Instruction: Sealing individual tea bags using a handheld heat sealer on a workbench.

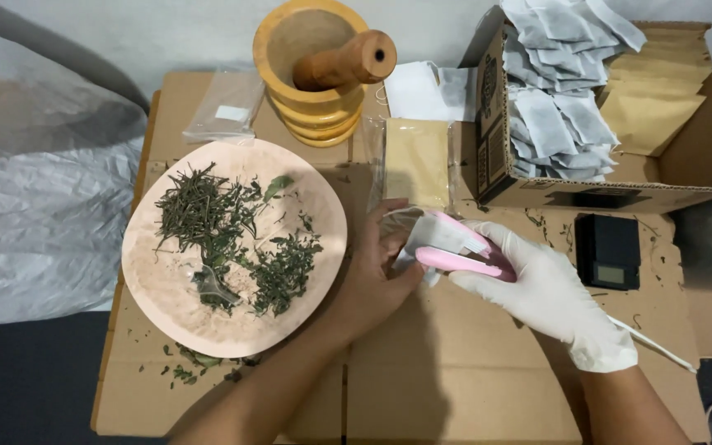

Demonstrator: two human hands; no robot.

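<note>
The left hand [377, 276], bare, pinches a small white filter sachet [422, 239] by its left edge, fingers curled around it from below. The right hand [550, 292], in a white glove, grips a pink hand-held sealer [459, 255] whose jaws stand closed over the sachet's right side, though how much of the mouth lies between them is hard to tell since the hands cover it. The sealer's long axis runs roughly left to right, tilted slightly up toward the left, and a thin white cord [653, 342] trails from under the gloved wrist toward the right. The sachet sits between the two hands, just above the cardboard work surface [455, 371], a little nearer the left palm.

To the left lies a wide pinkish plate [158, 288] with dried green herbs [224, 235] piled on it. Behind it stands a wooden mortar [311, 74] with its pestle [348, 62] leaning in. A clear bag holding tan envelopes [416, 161] lies just beyond the hands, and an open carton [611, 185] at the right holds many filled sachets. A small black scale [609, 250] rests near the gloved hand
</note>
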